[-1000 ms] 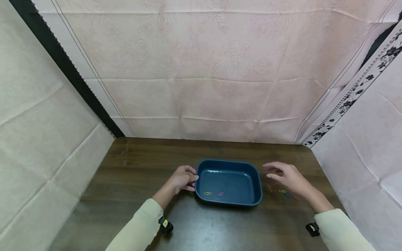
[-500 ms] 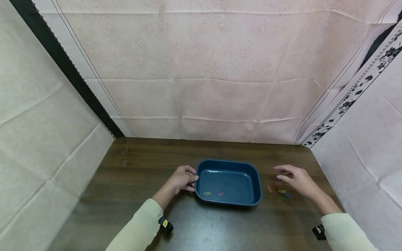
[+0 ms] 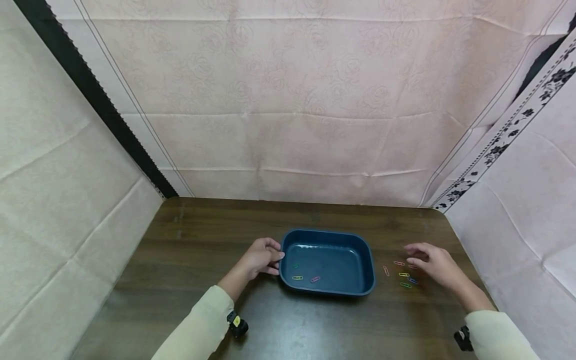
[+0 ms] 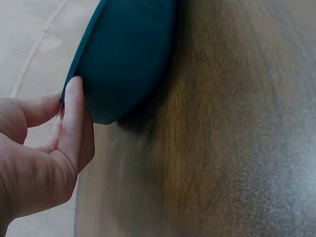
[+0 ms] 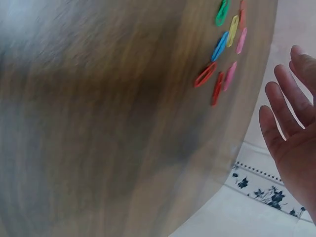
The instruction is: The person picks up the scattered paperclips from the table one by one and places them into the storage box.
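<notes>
A dark blue rectangular tray (image 3: 327,287) stands on the wooden table. My left hand (image 3: 262,257) pinches its left rim between thumb and fingers, seen closely in the left wrist view, where the tray's outer wall (image 4: 128,54) shows. Inside lie a green paper clip (image 3: 295,266), a yellow paper clip (image 3: 297,277) and a pink paper clip (image 3: 315,279). To the right of the tray, my right hand (image 3: 434,264) hovers over loose paper clips with relaxed fingers, holding nothing visible. These include a blue clip (image 5: 220,46), a green clip (image 5: 222,12) and a red clip (image 5: 217,89).
The brown table (image 3: 216,225) ends at a pale cloth backdrop (image 3: 292,140). Similar cloth hangs on the left (image 3: 67,225) and right sides. Several clips lie scattered between the tray and my right hand, including a pinkish one (image 3: 386,270) closest to the tray.
My right hand has moved right, away from the tray and slightly nearer to me, uncovering more of the clips. The left hand and the tray stay in place.
</notes>
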The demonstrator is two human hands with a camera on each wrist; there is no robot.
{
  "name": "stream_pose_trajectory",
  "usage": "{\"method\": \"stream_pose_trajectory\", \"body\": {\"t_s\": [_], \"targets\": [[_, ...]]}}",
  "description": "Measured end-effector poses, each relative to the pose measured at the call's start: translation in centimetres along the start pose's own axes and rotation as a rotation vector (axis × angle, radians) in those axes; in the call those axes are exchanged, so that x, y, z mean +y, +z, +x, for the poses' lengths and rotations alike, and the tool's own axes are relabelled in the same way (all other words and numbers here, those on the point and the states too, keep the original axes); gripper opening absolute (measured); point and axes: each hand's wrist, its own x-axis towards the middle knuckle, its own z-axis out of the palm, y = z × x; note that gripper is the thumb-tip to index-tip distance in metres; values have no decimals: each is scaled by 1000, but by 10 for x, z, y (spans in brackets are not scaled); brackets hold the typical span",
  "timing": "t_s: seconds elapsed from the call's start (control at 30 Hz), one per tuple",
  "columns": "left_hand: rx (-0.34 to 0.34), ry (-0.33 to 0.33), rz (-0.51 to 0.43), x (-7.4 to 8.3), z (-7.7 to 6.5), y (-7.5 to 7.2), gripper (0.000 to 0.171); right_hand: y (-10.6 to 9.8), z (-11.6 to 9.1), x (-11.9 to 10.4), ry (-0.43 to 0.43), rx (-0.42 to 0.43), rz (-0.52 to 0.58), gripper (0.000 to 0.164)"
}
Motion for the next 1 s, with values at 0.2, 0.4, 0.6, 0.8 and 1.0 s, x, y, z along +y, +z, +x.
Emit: {"method": "stream_pose_trajectory", "body": {"t_s": [0.2, 0.4, 0.6, 0.8, 1.0], "targets": [[3, -1, 0, 0, 1, 1, 28, 5, -5, 15, 20, -9, -43, 27], [4, -12, 2, 0, 1, 1, 27, 10, -6, 28, 20, -23, -68, 21], [6, -15, 13, 1, 1, 0, 27, 13, -5, 33, -2, -11, -91, 13], [5, -9, 9, 0, 1, -1, 27, 14, -2, 35, -14, -30, -104, 11], [5, -1, 5, -1, 1, -1, 27, 17, -1, 38, -31, -26, -119, 13]]}}
